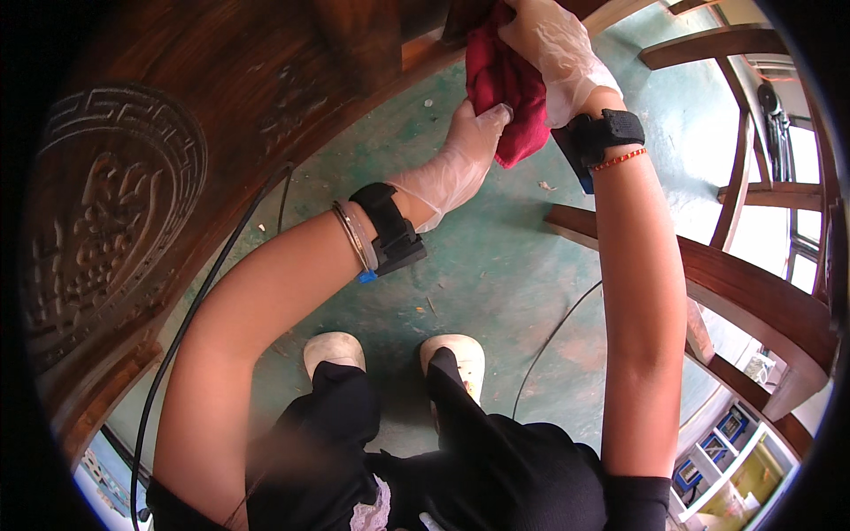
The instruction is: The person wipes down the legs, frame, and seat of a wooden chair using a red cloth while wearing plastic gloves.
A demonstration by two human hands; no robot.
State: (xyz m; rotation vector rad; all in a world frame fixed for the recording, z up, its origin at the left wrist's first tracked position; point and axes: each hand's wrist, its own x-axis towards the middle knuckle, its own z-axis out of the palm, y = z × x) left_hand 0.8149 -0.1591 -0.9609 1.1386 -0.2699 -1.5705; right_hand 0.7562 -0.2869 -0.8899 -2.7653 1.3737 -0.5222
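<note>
A crumpled dark red cloth (pixel 508 99) hangs between my hands, beside the lower edge of a carved dark wooden panel (pixel 265 86). My left hand (pixel 461 156), in a thin clear plastic glove, grips the cloth's near side, its thumb across the fabric and its other fingers mostly hidden. From the upper right, my right hand (pixel 554 56), in the same kind of glove, holds the upper part of the cloth. Its fingertips are cut off by the top of the view. Black straps with small devices circle both wrists.
A black cable (pixel 216 285) runs past my left arm, and a thinner one (pixel 554 332) lies on the worn green floor (pixel 398 279). Unfinished-looking wooden frames (pixel 750 272) stand close on the right. A white shelf unit (pixel 724 464) is at lower right.
</note>
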